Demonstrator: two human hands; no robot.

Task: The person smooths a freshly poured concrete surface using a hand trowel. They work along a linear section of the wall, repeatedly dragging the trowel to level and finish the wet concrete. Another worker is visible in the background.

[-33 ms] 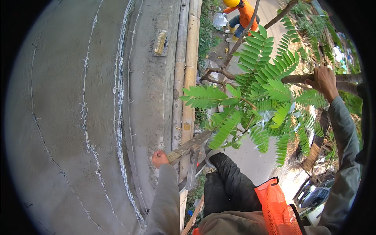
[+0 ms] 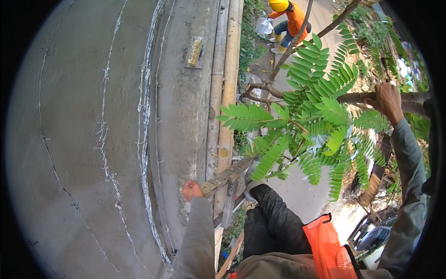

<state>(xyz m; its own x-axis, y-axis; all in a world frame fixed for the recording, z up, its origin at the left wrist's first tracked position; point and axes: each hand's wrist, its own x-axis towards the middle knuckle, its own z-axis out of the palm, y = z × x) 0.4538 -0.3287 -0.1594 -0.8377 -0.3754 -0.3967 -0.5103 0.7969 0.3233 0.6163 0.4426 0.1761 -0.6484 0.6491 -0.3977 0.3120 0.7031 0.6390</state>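
Note:
My left hand [image 2: 191, 190] is closed around the upper end of a wooden rail [image 2: 220, 181], low beside the grey concrete wall top [image 2: 188, 116]. My right hand [image 2: 386, 101], raised at the far right, grips a brown tree branch [image 2: 355, 97]. Green leaflets [image 2: 320, 116] hang from the tree between my two arms. Farther along the wall top lies a plastering trowel [image 2: 195, 52] with a yellowish block-like handle and a flat plate; neither hand touches it.
Barbed wire strands [image 2: 147, 121] run along the wall's left side. Bamboo poles [image 2: 227, 93] lie along its right edge. Below, a person [image 2: 292, 23] in a yellow helmet and orange top holds a white bag [image 2: 264, 27] on the path [image 2: 306, 195]. A vehicle [image 2: 371, 235] stands lower right.
The view has shifted slightly, so the wall, wires and tree appear a little farther right and lower. Both hands keep their holds.

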